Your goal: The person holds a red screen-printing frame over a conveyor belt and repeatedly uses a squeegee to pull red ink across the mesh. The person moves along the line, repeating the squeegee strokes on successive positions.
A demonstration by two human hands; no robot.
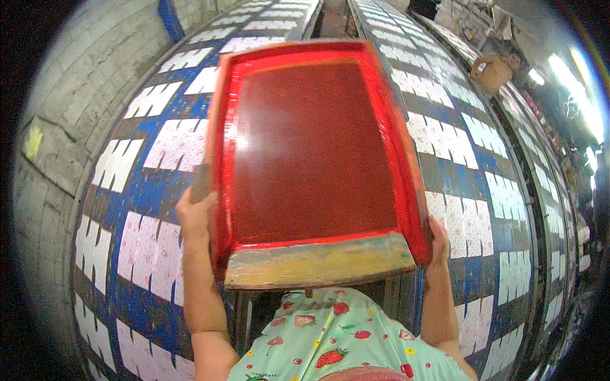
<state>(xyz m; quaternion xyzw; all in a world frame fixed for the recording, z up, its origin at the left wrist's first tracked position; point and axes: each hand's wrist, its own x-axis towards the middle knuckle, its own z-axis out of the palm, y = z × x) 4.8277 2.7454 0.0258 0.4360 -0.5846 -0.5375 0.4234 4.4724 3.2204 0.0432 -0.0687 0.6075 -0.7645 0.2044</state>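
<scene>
I hold a large screen-printing frame (311, 152) up in front of my body. Its mesh is dark red, with bright red ink along the inner borders and a worn silver-yellow strip across the near end. My left hand (197, 213) is closed on the frame's left side, just below a dark block at the edge. Around the lower right side curls my right hand (438, 240), its fingers partly hidden by the frame. Cut white fabric pieces with pink prints (147, 251) lie in rows on the table to the left, and similar printed pieces (459, 222) lie on the right.
Long blue-and-brown stained tables (130, 206) run away on both sides, with a narrow gap between them. A grey block wall (60, 120) borders the left. At the far right, another person (494, 73) is near further tables, below bright tube lights (575, 95).
</scene>
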